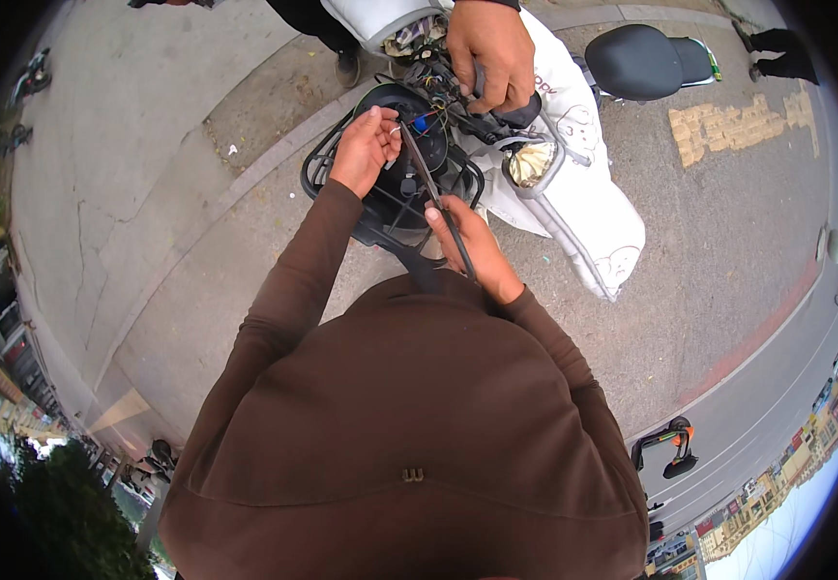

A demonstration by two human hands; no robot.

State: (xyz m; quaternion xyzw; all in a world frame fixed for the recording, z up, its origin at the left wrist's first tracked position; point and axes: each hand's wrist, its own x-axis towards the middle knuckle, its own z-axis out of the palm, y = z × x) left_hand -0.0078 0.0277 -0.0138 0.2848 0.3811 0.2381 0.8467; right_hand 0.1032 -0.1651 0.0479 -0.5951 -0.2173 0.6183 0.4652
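My left hand [368,148] is closed in a pinch beside exposed wiring in the front of an electric scooter; whatever lies between its fingertips is too small to make out. My right hand [469,242] is closed around a long, slim, dark tool [426,172], whose exact kind I cannot tell. Its narrow end points up toward my left fingertips. Thin coloured wires and a blue connector [421,124] sit close to that end, over the scooter's black front basket [314,166]. Another person's hand [492,56] reaches from the far side over the opened handlebar area.
A white padded wind cover [588,208] hangs over the scooter's right side. Beyond it stands a black scooter seat [634,62]. A shoe [347,68] of the other person is at the far left of the scooter. A kerb [187,232] crosses the paving on the left.
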